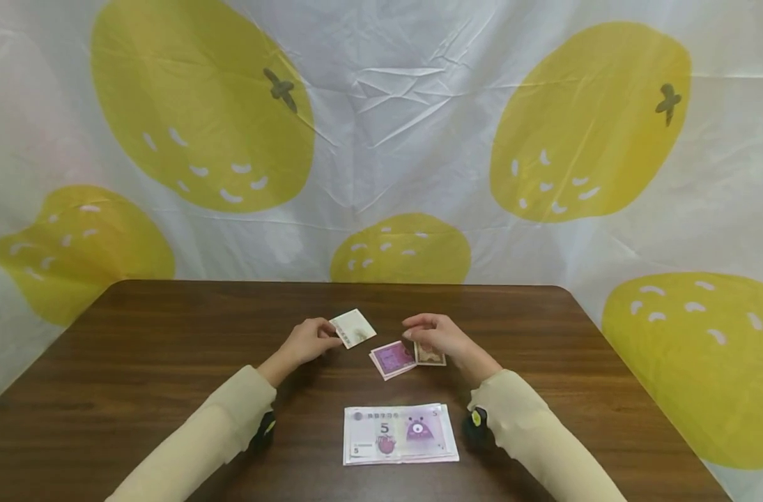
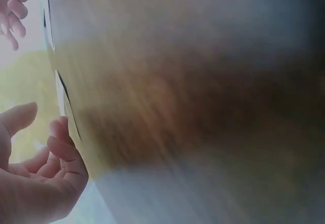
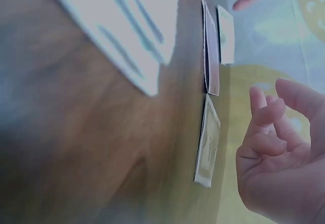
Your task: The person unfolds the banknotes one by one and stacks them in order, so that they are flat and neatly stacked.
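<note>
As one pale note [image 1: 356,326] lies right of the left hand [image 1: 306,341] in the head view, one brown note [image 1: 428,355] sits nearest the right hand [image 1: 444,337], between them one purple pile [image 1: 392,358], below one large stack [image 1: 401,434]. Left wrist: thumb apart, fingertip touching pale note. Right wrist: fingers loosely bent, grasping nothing.

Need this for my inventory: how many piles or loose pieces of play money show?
4: pale paper at the left hand, a central purple pile, a brown piece partly behind the right hand, and a large stack lowest in the head view. Others may hide underneath.
</note>
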Motion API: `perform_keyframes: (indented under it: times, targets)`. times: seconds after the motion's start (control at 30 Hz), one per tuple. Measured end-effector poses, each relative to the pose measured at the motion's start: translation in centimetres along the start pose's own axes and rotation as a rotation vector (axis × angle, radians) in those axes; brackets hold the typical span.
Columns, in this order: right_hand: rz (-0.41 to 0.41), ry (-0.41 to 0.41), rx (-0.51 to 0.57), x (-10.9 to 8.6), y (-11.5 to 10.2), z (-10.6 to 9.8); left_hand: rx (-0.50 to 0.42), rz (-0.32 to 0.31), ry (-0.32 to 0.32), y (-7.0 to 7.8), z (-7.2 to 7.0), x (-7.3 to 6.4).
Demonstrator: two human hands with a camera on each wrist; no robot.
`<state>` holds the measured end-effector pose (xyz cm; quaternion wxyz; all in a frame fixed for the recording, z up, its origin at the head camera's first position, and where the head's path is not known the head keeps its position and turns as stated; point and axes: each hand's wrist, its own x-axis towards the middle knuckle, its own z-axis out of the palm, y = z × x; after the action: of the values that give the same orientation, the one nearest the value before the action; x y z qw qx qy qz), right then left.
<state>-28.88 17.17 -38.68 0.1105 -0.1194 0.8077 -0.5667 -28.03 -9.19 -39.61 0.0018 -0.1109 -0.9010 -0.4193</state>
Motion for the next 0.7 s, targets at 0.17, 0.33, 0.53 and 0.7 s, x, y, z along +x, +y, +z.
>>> perform_keyframes:
  times: [0.17, 0.33, 0.53, 0.7]
  targets:
    - [0.027, 0.012, 0.018, 1.2, -0.5, 0.6, -0.031, -0.079, -0.025, 0.0, 0.0, 0.4]
    - [0.048, -0.020, 0.047, 2.3, -0.6, 1.0, -0.078, -0.125, -0.053, 0.4, -0.1, 0.5]
    - [0.095, -0.086, 0.095, 2.8, -0.9, 2.1, -0.081, -0.147, -0.057, 0.4, 0.1, 0.6]
    - [0.120, -0.103, 0.098, 3.3, -0.7, 2.9, -0.075, -0.144, -0.040, 0.3, 0.3, 0.7]
